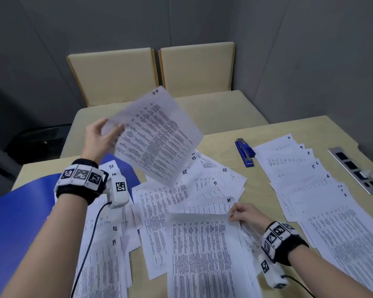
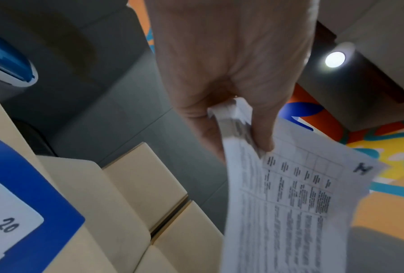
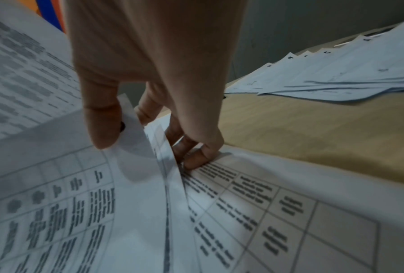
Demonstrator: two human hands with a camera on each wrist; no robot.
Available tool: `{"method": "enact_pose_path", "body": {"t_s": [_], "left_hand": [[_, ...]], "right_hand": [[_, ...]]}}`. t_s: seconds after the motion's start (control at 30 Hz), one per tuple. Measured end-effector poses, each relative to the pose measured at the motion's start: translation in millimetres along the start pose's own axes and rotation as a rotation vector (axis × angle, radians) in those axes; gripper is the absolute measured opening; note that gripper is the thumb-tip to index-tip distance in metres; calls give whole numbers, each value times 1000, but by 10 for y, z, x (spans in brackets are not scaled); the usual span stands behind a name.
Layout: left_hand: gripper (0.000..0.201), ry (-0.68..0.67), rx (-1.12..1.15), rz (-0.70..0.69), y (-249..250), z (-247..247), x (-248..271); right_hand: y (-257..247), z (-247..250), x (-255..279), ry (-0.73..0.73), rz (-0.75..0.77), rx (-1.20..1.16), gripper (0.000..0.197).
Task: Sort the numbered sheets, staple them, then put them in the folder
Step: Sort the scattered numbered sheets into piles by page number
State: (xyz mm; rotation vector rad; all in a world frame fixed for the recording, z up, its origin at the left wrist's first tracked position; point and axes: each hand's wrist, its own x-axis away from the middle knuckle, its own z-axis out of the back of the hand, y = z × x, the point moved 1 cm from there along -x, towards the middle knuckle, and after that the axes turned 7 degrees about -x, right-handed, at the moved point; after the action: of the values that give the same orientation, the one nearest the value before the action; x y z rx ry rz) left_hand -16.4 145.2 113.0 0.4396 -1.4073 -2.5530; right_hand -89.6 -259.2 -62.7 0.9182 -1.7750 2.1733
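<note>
My left hand (image 1: pixel 101 134) pinches the corner of a printed sheet (image 1: pixel 157 136) and holds it up in the air above the table; the left wrist view shows the same sheet (image 2: pixel 285 203) crumpled between thumb and fingers (image 2: pixel 264 136). My right hand (image 1: pixel 243 214) pinches the top right corner of a sheet (image 1: pixel 202 250) lying near the front, thumb on top and fingers (image 3: pixel 196 158) under it. Loose numbered sheets (image 1: pixel 202 179) cover the middle. A fanned row of low-numbered sheets (image 1: pixel 306 181) lies on the right. A blue folder (image 1: pixel 26 211) lies at the left, a blue stapler (image 1: pixel 244 152) further back.
Sheets numbered 11, 12 and 20 (image 1: pixel 108 244) lie under my left forearm, partly on the folder. A metal socket strip (image 1: pixel 355 168) is set into the table at the far right. Two beige chairs (image 1: pixel 155 72) stand behind the table (image 1: pixel 224 134).
</note>
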Motion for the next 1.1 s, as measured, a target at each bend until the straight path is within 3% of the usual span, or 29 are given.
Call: {"method": "enact_pose_path", "body": {"t_s": [0.03,0.07,0.13,0.17,0.23,0.33,0.4,0.5,0.67,0.87,0.9,1.0,1.03,1.1], "left_hand": [[13,-39,24,-4,20,-18,11],[22,-77,51,17,7,-52,14],[60,-150,110,48,-91,-122,-6],[67,-190,123,51,-125,-158,-1],[58,-291,115,81,-185,-239,33],[20,-480,72,87,-196,-366,144],[12,-552,13,100,-263,-417,199],[46,-713,-117,159,-459,-563,295],[61,-942,-352,244,-661,-1188,753],[69,-1027,-327,209,-768,-1601,1266],[66,-1022,-312,179,-804,-1649,1298],[29,-992,-324,137,-899,-1759,1354],[25,-961,-341,144,-913,-1758,1363],[38,-927,-350,170,-1016,-1774,1364]], "right_hand": [[-19,2,9,-10,-17,-24,8],[-36,4,17,-19,-37,-51,9],[-62,12,21,-36,-76,-104,11],[-67,20,20,-45,-89,-134,13],[-54,38,8,-54,-107,-179,14],[-50,61,-2,-60,-134,-205,16],[-63,69,9,-62,-145,-212,17],[-73,79,22,-69,-146,-222,18],[-91,69,10,-62,-143,-261,18],[-64,27,-22,4,-123,-256,20],[-62,10,-24,18,-116,-250,18],[-54,-34,-10,50,-105,-208,15],[-46,-40,-8,54,-95,-187,15],[-6,-32,-8,61,-70,-142,24]]}}
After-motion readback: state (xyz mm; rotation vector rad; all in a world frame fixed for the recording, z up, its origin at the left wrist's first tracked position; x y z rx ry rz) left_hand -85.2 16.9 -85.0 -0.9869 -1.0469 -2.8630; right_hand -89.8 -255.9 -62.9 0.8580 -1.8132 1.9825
